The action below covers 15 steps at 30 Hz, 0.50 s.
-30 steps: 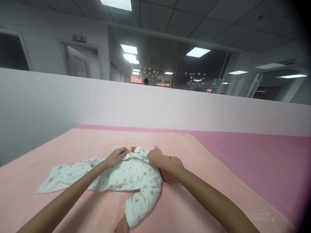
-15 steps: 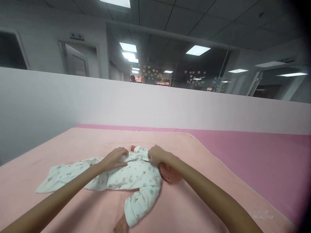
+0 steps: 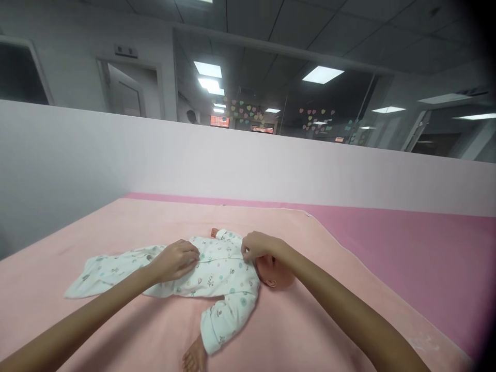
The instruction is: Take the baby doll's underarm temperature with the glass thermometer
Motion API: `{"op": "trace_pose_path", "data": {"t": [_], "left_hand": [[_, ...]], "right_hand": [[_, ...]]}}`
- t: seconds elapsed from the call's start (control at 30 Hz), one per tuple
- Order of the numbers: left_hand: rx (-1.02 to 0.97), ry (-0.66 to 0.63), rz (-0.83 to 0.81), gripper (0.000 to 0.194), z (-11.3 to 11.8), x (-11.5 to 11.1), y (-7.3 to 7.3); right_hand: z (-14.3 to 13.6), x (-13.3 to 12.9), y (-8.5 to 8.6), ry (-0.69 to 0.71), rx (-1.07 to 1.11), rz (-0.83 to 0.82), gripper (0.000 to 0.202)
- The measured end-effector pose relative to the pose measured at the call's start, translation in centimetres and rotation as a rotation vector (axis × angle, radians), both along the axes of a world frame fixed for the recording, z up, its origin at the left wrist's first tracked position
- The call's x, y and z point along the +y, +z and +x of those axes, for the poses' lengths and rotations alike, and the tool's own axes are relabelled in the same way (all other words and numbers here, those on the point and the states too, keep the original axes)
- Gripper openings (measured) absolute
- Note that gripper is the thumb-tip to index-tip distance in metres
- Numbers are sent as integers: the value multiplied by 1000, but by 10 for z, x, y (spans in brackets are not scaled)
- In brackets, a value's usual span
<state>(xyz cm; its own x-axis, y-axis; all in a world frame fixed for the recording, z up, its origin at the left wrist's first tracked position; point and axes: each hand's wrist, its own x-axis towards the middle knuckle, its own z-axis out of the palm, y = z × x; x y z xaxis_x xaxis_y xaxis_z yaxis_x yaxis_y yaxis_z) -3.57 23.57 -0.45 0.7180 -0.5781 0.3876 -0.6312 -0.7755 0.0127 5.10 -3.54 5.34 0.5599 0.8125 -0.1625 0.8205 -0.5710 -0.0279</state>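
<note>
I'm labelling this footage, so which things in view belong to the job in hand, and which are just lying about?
In the job:
Left hand, on the white printed outfit
Right hand, at its neck end
Doll wearing it
Peach blanket beneath

Just around:
Pink mat
White partition
Ceiling light

Forearms (image 3: 89, 321) aslant inward, left hand (image 3: 176, 260) palm-down, right hand (image 3: 259, 245) in a downward curl

A baby doll (image 3: 279, 278) in a printed white sleepsuit (image 3: 220, 281) lies on a peach blanket (image 3: 298, 330); the left hand (image 3: 178, 260) touches the sleepsuit's front, the right hand (image 3: 256, 246) (fingers curled) its neckline.
</note>
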Motion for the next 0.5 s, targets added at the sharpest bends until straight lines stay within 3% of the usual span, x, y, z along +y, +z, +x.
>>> {"op": "trace_pose_path", "data": {"t": [0.1, 0.2, 0.37, 0.43, 0.5], "left_hand": [[14, 29, -54, 26, -5, 0, 5], [-1, 69, -127, 28, -3, -9, 9], [38, 48, -489, 24, 0, -59, 28], [145, 11, -613, 33, -1, -82, 41], [295, -8, -637, 46, -2, -99, 54]], "right_hand": [[-3, -7, 14, -2, 12, 97, 19], [-12, -17, 34, 13, 35, 366, 28], [-38, -19, 53, -12, -8, 895, 27], [-47, -18, 51, -35, 60, 1096, 27], [-52, -20, 47, -60, 145, 1288, 24]]}}
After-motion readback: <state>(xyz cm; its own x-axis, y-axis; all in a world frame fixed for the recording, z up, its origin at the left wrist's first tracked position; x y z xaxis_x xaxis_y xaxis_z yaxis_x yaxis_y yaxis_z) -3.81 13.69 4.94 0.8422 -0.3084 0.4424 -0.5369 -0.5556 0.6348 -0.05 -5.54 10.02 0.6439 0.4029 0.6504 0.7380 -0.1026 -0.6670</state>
